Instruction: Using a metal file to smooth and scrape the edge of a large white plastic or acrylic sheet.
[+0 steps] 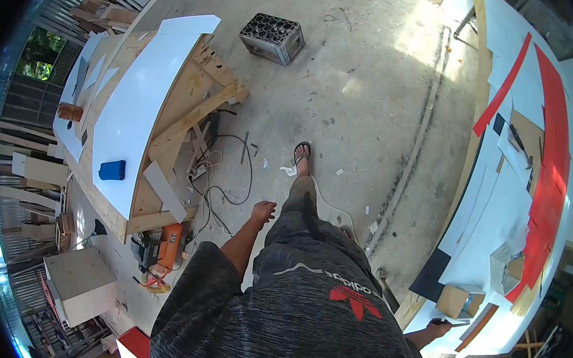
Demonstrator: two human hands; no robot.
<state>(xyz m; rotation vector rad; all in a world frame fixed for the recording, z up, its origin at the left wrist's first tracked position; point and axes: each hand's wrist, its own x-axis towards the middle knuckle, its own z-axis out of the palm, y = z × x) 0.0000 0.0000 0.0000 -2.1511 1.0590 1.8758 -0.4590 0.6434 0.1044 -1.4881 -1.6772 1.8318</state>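
My left hand [264, 212] hangs beside my left thigh over the concrete floor, its fingers curled in with nothing visible in them. On the right, my right hand [437, 327] is at the near end of a long white-topped table [461, 265]. It is closed on a slim dark tool [459, 325], too small to tell its kind. Close to that hand lie a reddish-brown strip [477, 328] and an open cardboard box [452, 302]. A black square sheet [431, 274] overhangs the table's edge. Farther along are red sheets [551, 170] and a narrow red strip [504, 89].
To the left stands a wooden workbench [180, 134] with a large white sheet [132, 102] and a blue block-like object [112, 170] on it. An orange power tool [169, 247] and loose cables [249, 175] lie beneath. Ahead sits a grey crate [271, 38].
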